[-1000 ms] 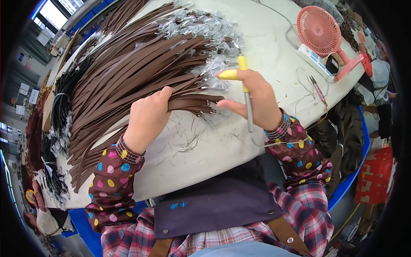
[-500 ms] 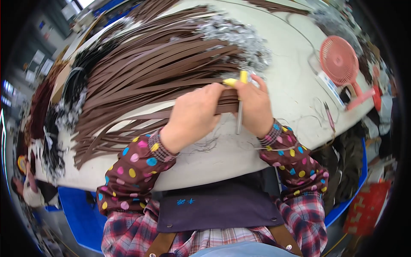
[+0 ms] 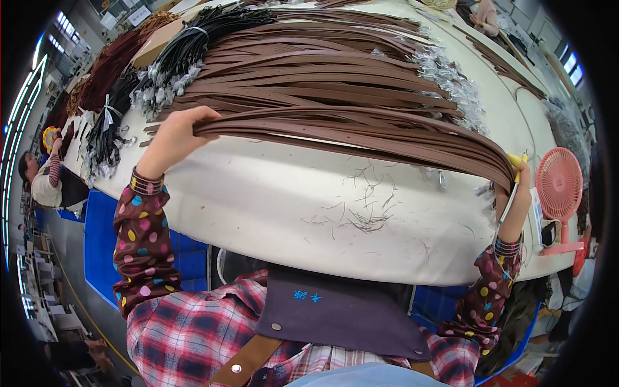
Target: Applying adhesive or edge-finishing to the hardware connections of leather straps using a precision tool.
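Between my widely spread hands stretches a bundle of flat brown straps, bowed over the near side of a larger pile. My left hand is closed round its left end, thumb beneath and fingers on top. At the right end, where the straps bend downward, my right hand grips them. A slim silver tool also lies in that hand, with yellow bits showing at the fingertips; the straps partly hide these fingers. The large pile of brown straps lies just beyond, with clear plastic-wrapped ends on its right.
Thread scraps litter the white table. A pink fan stands at the right, near my right hand. Bundled black straps lie far left. Blue bins sit below the table edge. Another person is at the left.
My hands were close together on the straps; now they are far apart, the left moved left and the right moved right. The strap bundle is drawn out between them. The view has shifted.
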Demonstrator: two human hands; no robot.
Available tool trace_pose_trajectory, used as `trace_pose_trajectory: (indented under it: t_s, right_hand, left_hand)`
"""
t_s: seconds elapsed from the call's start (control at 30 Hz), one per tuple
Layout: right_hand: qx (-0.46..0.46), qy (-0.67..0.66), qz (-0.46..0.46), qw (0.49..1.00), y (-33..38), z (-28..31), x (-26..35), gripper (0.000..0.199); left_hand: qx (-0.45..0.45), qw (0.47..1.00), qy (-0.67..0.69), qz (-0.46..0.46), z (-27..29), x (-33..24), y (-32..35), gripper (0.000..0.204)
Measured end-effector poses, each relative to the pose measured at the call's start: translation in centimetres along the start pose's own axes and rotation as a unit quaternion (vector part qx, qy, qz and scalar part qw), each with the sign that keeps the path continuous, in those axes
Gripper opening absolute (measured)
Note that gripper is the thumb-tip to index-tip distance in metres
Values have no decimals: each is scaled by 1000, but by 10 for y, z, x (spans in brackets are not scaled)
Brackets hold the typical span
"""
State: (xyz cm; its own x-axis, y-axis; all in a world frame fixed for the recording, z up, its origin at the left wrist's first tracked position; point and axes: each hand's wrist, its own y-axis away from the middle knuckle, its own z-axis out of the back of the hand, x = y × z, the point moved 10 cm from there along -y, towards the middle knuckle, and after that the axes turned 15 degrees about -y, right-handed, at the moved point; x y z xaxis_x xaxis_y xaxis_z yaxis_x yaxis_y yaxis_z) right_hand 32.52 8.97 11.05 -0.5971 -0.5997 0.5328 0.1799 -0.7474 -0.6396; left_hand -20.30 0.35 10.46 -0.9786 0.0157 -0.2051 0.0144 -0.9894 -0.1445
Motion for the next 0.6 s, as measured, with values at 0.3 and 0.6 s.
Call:
trace_pose_trajectory:
  t_s: [0.3,0.6]
  right_hand:
    - [-51,-362,-143,920,-1,5,-53,30]
    - [-26,-197,-41,979,0,13,-26,26]
  left_hand:
    - [-29,996,-64,59,19,88,15,22]
    - [71,994,-74,-25,-16,53,29,45]
